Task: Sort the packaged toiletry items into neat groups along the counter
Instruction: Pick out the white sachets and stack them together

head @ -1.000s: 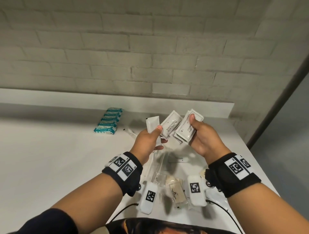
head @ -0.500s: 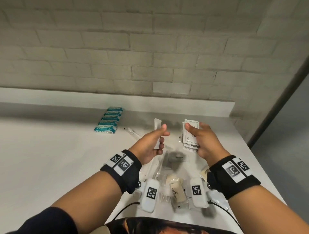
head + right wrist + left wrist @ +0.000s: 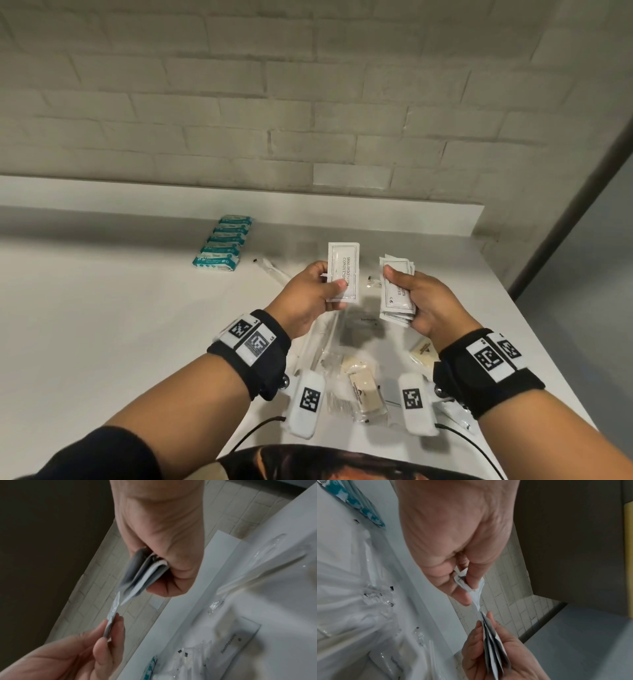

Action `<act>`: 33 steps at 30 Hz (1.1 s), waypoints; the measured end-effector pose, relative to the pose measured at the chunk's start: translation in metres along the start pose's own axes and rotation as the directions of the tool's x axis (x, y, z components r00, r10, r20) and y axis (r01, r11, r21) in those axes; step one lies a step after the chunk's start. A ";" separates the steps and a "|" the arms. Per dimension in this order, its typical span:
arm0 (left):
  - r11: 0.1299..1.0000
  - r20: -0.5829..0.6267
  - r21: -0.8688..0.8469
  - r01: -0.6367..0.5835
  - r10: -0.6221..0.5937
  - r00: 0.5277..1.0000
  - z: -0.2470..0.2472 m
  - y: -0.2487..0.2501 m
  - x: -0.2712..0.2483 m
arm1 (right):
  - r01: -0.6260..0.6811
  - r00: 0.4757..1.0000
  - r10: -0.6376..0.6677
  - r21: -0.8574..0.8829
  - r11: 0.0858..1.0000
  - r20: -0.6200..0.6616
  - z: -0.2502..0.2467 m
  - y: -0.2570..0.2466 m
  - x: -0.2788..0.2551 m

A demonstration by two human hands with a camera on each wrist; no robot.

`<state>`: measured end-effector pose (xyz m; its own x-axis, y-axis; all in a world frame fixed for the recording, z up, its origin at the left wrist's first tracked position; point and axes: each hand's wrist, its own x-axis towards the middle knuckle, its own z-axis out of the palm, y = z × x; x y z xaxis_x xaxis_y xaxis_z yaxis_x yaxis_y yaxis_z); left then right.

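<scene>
My left hand (image 3: pixel 310 296) pinches one white shampoo sachet (image 3: pixel 343 270) by its lower edge and holds it upright above the counter, printed side toward me. My right hand (image 3: pixel 419 303) grips a stack of several like sachets (image 3: pixel 397 293), thumb on top. In the left wrist view the single sachet (image 3: pixel 475 595) is edge-on, its tip close to the stack (image 3: pixel 493 650). In the right wrist view the stack (image 3: pixel 142 574) sits between thumb and fingers, with the single sachet (image 3: pixel 112 616) below it. Both hands hover over the white counter (image 3: pixel 102 325).
A row of teal soap packs (image 3: pixel 222 244) lies at the back left. Under my hands lie clear-wrapped items, a toothpaste box (image 3: pixel 366 325), beige soaps (image 3: pixel 364 390) and a wrapped stick (image 3: pixel 272 270). The counter's right edge runs close beside my right wrist. A brick wall stands behind.
The fanned sachets in my right hand have closed into one stack. My left hand has turned its single sachet from edge-on to face me and raised it.
</scene>
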<state>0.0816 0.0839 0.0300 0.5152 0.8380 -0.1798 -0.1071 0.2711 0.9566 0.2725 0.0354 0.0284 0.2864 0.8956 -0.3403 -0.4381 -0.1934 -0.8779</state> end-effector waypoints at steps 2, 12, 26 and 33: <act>0.999 -0.022 -0.032 -0.017 0.017 1.000 0.000 0.000 -0.001 | 0.008 1.000 -0.008 0.008 1.000 -0.003 -0.001 -0.001 -0.002; 0.997 0.060 0.025 -0.067 0.066 0.996 0.032 0.003 -0.003 | 0.236 0.961 -0.220 -0.079 0.969 0.169 0.046 -0.013 -0.014; 0.996 -0.071 -0.008 -0.086 0.085 0.994 -0.007 0.003 0.004 | 0.113 0.930 0.015 -0.324 0.939 0.367 0.052 -0.018 -0.020; 0.907 0.236 -0.387 0.168 -0.079 0.968 -0.005 0.011 -0.003 | 0.116 0.891 0.072 -0.378 0.919 0.449 0.067 -0.017 -0.025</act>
<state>0.0747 0.0871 0.0395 0.7084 0.6783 -0.1954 -0.3396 0.5701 0.7481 0.2154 0.0430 0.0750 -0.1591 0.9636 -0.2149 -0.0474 -0.2249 -0.9732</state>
